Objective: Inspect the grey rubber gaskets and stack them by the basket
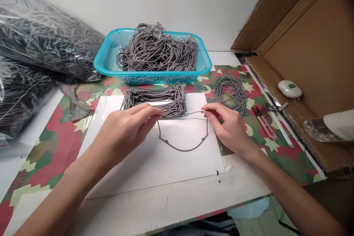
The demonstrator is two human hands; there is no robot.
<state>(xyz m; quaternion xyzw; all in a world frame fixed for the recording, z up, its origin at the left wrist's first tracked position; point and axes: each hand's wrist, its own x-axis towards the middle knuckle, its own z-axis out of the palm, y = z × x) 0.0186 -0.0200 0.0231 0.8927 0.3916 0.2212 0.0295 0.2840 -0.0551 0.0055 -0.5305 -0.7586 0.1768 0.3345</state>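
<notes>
A thin grey rubber gasket (184, 150) with small tabs hangs as a loop between my hands, above white paper (190, 169). My left hand (129, 125) pinches its left upper corner, thumb and fingers closed. The right upper corner is pinched between the thumb and fingers of my right hand (228, 123). Just behind my left hand lies a stacked rectangular pile of like gaskets (155, 96), partly hidden by my fingers. Beyond my right hand rests a round coil of grey gaskets (230, 94).
A blue plastic basket (155, 74) heaped with grey gaskets stands at the back. Clear bags (47, 33) full of them fill the left side. On the right lie pink-handled scissors (266, 127), a white pen-like tool (282, 129), a white mouse-shaped object (289, 89) and a bottle (332, 125) near cardboard (309, 44).
</notes>
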